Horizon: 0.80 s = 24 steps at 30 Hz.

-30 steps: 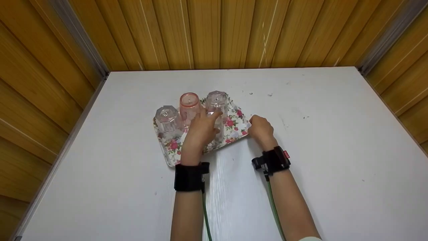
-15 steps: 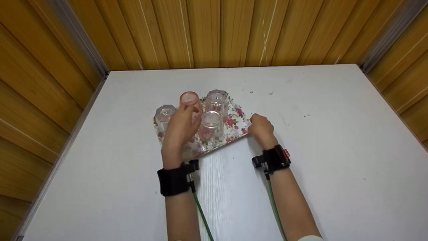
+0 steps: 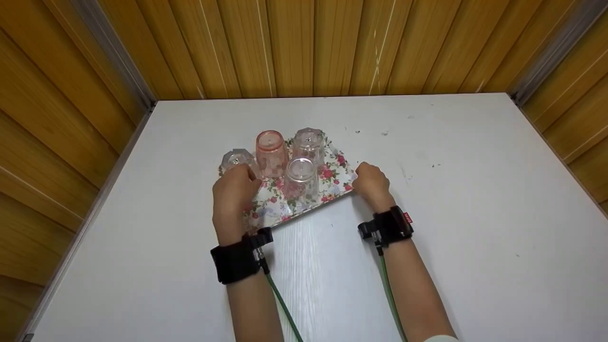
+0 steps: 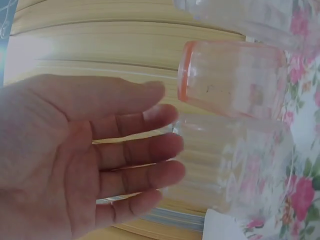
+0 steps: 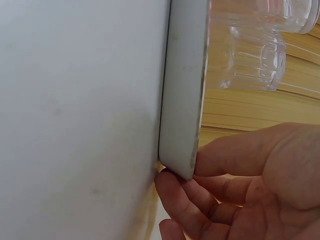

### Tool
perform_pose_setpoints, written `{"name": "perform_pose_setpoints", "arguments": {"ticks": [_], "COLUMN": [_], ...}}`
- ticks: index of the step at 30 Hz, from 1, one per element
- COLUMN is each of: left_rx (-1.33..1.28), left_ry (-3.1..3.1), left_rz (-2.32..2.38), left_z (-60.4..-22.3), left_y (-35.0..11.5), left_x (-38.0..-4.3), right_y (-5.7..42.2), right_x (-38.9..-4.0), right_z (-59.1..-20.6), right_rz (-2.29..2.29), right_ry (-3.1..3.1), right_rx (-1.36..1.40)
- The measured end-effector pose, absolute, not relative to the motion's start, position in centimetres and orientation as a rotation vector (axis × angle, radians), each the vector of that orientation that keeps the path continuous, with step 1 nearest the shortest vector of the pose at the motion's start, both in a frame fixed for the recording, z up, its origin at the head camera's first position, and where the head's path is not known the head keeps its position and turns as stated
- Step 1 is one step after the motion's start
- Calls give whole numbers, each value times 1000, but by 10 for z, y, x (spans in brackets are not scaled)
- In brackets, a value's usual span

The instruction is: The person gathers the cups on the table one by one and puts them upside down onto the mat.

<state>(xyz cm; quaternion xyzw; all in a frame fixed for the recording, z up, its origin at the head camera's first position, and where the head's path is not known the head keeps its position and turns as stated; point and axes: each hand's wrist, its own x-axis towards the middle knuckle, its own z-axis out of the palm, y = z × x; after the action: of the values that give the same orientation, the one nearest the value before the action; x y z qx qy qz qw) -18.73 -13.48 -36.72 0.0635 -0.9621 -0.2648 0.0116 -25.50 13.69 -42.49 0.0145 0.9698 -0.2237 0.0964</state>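
A floral tray (image 3: 270, 211) bears several drinking glasses that look upside down. Among them are a pink glass (image 3: 272, 154), a clear glass (image 3: 303, 183) at the front edge, a faceted clear glass (image 3: 308, 142) behind it and another faceted glass (image 3: 236, 157) at the left. My left hand (image 3: 235, 192) hovers over the tray's left part, partly covering that left glass; in the left wrist view its fingers (image 4: 137, 150) are loosely extended, pointing at a clear glass (image 4: 230, 165). My right hand (image 3: 370, 182) pinches the tray's right corner (image 5: 182, 150) between thumb and fingers.
The tray lies on a white table (image 3: 451, 199). Wood-look panels (image 3: 313, 47) wall it off at the back and on both sides. A green cable (image 3: 285, 308) runs back from the left wristband, and another cable (image 3: 390, 294) from the right one.
My left hand has moved left and toward me, away from the front clear glass and past the pink one, to the left glass. The right hand stays on the tray corner.
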Motion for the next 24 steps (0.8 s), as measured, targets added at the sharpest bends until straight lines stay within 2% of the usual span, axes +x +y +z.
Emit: {"name": "perform_pose_setpoints", "arguments": {"ticks": [13,24], "left_rx": [537,692], "left_ry": [-3146,-3175], "left_rz": [-1044,-1322], "left_z": [-391,-399], "left_y": [-160,-168], "left_x": [-182,-182], "right_y": [136,137], "right_x": [-253,-255], "right_z": [-426,-427], "right_rz": [-657,-650], "right_ry": [2885,2887], "right_rx": [43,70]}}
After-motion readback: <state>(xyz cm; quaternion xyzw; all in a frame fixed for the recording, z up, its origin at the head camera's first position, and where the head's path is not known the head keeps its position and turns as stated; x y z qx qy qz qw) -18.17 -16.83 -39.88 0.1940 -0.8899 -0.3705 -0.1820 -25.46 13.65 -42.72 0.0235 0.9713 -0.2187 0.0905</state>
